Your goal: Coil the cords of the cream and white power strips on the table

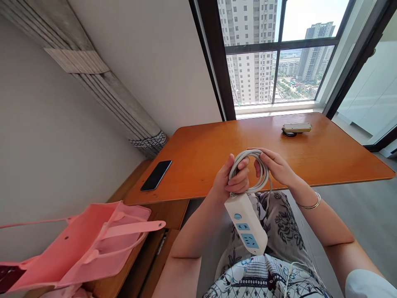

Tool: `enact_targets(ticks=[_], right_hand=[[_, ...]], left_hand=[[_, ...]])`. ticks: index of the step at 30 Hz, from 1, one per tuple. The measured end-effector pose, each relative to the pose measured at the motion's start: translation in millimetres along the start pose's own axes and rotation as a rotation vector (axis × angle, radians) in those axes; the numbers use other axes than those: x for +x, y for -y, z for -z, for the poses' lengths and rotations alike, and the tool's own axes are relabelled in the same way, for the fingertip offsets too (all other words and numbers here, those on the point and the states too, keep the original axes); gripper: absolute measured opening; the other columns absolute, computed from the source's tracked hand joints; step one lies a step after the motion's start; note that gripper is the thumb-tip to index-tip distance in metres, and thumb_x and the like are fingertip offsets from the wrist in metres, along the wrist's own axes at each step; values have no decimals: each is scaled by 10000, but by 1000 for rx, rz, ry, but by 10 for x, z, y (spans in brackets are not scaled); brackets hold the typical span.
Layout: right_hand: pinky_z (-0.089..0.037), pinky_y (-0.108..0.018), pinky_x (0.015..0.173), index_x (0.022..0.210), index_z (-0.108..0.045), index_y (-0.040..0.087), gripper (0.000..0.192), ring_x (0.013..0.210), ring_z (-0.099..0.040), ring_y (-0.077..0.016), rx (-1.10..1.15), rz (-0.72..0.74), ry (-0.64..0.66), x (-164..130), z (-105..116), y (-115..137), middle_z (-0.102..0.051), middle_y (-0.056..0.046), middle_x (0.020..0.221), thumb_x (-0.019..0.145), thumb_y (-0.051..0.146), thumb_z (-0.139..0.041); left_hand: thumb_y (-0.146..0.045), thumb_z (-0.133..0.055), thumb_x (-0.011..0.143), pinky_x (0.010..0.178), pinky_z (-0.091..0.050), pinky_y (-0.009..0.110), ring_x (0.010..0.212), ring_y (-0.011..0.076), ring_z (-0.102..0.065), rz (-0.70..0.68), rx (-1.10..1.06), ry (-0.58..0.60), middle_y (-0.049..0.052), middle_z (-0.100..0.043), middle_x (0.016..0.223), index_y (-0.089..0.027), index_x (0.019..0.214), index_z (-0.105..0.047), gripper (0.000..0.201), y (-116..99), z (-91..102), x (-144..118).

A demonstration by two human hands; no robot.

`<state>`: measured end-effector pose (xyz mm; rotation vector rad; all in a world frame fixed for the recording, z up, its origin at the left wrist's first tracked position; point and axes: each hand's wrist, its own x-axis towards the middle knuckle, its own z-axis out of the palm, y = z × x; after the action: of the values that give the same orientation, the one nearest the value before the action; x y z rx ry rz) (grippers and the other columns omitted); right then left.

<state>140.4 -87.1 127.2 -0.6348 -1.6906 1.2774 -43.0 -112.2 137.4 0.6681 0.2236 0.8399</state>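
A white cable is wound into a loose coil above my lap. My left hand wraps its fingers round the coil's left side. On the upper right of the loops, my right hand has its fingers curled on the cable. Below my left hand hangs a white power strip with blue sockets and a blue switch, tilted with its far end toward my lap. One length of cable drops from the coil, and a thin white strand lies across my patterned clothing.
A brown wooden table stands in front of me. On it lie a black phone at left and a second, yellowish power strip with a black cord at the back right. An open pink bag sits at lower left. Beyond is a window.
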Motion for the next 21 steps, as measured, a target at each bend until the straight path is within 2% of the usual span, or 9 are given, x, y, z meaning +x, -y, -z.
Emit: enact_targets(ticks=[4,7,10,12,13,15,16,18,21], right_hand=[[-414,-230,444,842,-553,197,519,481,-458,-91,80,-10,-80,24,-61,10,-421,72,581,872,714,-549],[-374,-223,408,810,-525,207,530,453,-401,-81,111,1,-113,42,-103,13,-393,83,563,843,734,-572],[-355,-235,401,814,-541,207,532,440,-369,-87,203,-19,-125,46,-133,-56,-372,83,544,827,736,-584],[-381,-251,429,830,-564,201,536,456,-401,-97,269,-44,-140,34,-155,-147,-409,66,564,831,737,-565],[-414,-263,461,846,-581,198,541,486,-444,-109,291,-62,-155,23,-168,-202,-454,47,593,835,738,-550],[-502,-295,585,906,-619,199,554,622,-556,-149,297,-101,-202,-10,-195,-322,-564,-3,698,848,739,-513],[-532,-314,671,946,-634,202,563,717,-597,-172,284,-113,-225,-33,-207,-382,-609,-28,763,856,740,-495],[-543,-342,784,987,-647,207,595,833,-618,-198,237,-105,-249,-90,-222,-486,-644,-53,825,867,757,-454],[-536,-344,755,1025,-645,188,634,754,-595,-184,139,-64,-112,-207,-213,-571,-620,-38,772,904,756,-391]], left_hand=[[-683,-509,897,285,-158,146,211,32,-80,19,67,55,-138,-203,341,-212,683,-384,533,25,69,37],[-636,-718,769,295,-161,146,221,30,-103,-35,149,117,-148,-194,339,-215,680,-372,552,48,95,39],[-525,-760,770,303,-168,148,229,34,-125,-51,196,85,-146,-195,343,-214,684,-372,504,76,70,18],[-501,-750,781,325,-252,163,252,56,-264,-91,205,29,-118,-287,357,-213,680,-374,484,99,28,12],[-509,-749,779,362,-333,180,304,80,-392,-124,211,3,-86,-390,392,-212,677,-376,488,111,2,14],[-549,-741,774,517,-507,256,561,165,-649,-207,235,-30,13,-636,605,-212,668,-375,509,133,-53,27],[-576,-731,773,623,-561,313,742,217,-713,-249,256,-36,64,-716,784,-211,663,-377,520,142,-80,35],[-626,-711,770,804,-584,420,1055,299,-697,-326,323,-46,114,-721,1132,-209,654,-390,539,149,-124,46],[-682,-700,749,949,-544,511,1314,350,-554,-448,460,-110,93,-606,1391,-205,659,-439,551,120,-165,36]])
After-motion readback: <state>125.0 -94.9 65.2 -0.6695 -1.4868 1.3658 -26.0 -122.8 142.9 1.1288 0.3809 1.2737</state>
